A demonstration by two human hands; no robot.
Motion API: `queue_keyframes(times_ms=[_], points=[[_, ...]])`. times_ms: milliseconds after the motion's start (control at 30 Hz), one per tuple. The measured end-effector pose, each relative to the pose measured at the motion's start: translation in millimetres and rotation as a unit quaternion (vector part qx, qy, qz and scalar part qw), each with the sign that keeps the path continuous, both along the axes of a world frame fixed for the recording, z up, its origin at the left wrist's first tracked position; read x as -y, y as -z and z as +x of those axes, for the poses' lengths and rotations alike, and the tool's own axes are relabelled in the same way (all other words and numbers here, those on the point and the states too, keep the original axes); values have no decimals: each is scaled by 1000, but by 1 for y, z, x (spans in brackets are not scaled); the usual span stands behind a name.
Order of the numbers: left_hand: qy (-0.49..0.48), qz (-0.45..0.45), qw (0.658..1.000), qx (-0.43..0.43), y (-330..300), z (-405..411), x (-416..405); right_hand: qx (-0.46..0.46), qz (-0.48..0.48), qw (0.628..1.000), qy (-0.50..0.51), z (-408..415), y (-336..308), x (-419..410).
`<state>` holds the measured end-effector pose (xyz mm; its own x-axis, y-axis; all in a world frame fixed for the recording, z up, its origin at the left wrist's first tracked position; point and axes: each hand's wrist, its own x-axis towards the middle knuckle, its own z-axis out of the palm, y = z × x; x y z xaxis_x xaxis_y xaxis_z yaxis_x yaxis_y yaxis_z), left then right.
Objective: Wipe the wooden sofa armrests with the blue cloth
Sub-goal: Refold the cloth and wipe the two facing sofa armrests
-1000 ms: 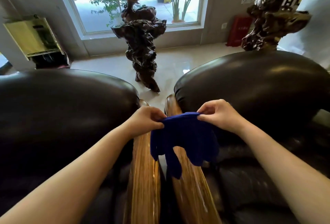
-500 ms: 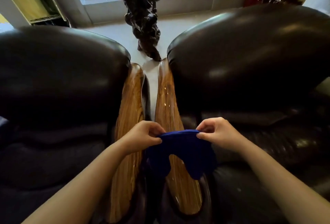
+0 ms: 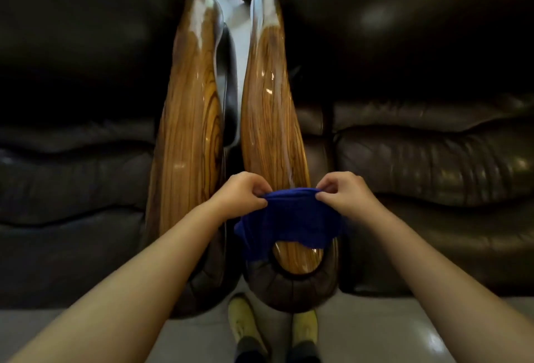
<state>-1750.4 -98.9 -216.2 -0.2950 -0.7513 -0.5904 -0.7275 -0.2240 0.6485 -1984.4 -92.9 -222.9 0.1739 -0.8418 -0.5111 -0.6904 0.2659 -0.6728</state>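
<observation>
Both hands, left (image 3: 241, 195) and right (image 3: 345, 193), fingers pinched shut on cloth (image 3: 289, 219), have pulled it back to the right armrest's (image 3: 273, 120) near end; 1 stroke likely done.

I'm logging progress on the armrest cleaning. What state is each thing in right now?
blue cloth: held up by its top edge, draped over the near end of the right armrest.
left hand: pinching the cloth's left corner.
right hand: pinching the cloth's right corner.
right armrest: glossy, near end partly covered by the cloth.
left armrest: glossy, uncovered, no cloth on it.
</observation>
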Motion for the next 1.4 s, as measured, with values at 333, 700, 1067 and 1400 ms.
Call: queue_keyframes(times_ms=[333, 700, 1067, 1400], points=[[-128, -348, 921, 122, 68, -27, -40, -107, -294, 943, 117, 26, 71, -27], [-145, -352, 910, 167, 136, -70, -47, -150, -307, 937, 78, 65, 136, -40], [-175, -334, 909, 178, 115, -60, 17, -149, -323, 933, 57, 74, 108, 30], [-169, -325, 910, 195, 93, -52, 85, -142, -314, 938, 36, 84, 88, 101]])
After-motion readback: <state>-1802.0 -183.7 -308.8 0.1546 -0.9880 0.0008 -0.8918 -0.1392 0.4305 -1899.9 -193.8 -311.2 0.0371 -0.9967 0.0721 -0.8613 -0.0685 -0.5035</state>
